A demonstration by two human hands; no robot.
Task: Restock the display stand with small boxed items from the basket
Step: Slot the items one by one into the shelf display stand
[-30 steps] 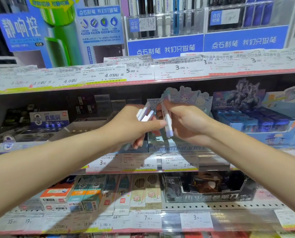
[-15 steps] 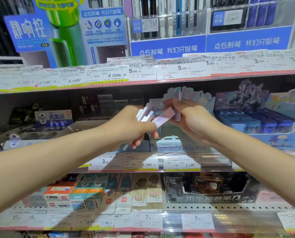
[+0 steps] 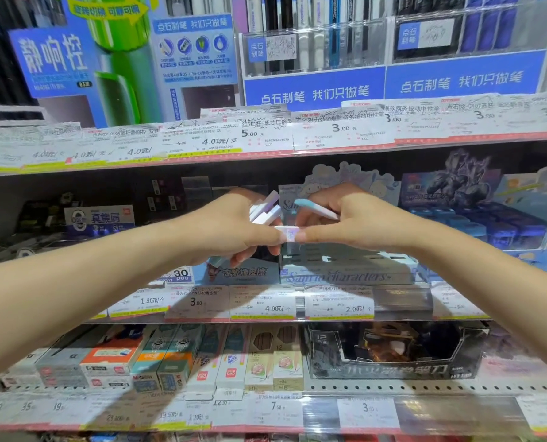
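Observation:
My left hand (image 3: 233, 228) grips a fanned bunch of small pastel boxes (image 3: 265, 208), white and lilac, in front of the middle shelf. My right hand (image 3: 355, 221) holds a slim box with a teal end (image 3: 316, 208) between its fingers. One small white-lilac box (image 3: 288, 233) is pinched between my left thumb and my right thumb. Both hands hover just above the pale blue cartoon-character display stand (image 3: 345, 275), whose printed backboard (image 3: 351, 180) rises behind my right hand. The basket is not in view.
A dark eraser display box (image 3: 243, 272) stands left of the stand, a blue tray of small blue boxes (image 3: 504, 228) to the right. Price labels (image 3: 265, 304) line the shelf edge. Pencil and eraser boxes (image 3: 176, 362) fill the lower shelf; pen racks (image 3: 313, 43) stand above.
My right hand has come lower and turned, its thumb now meeting my left thumb on a small box. The slim box in the right hand now lies nearly level.

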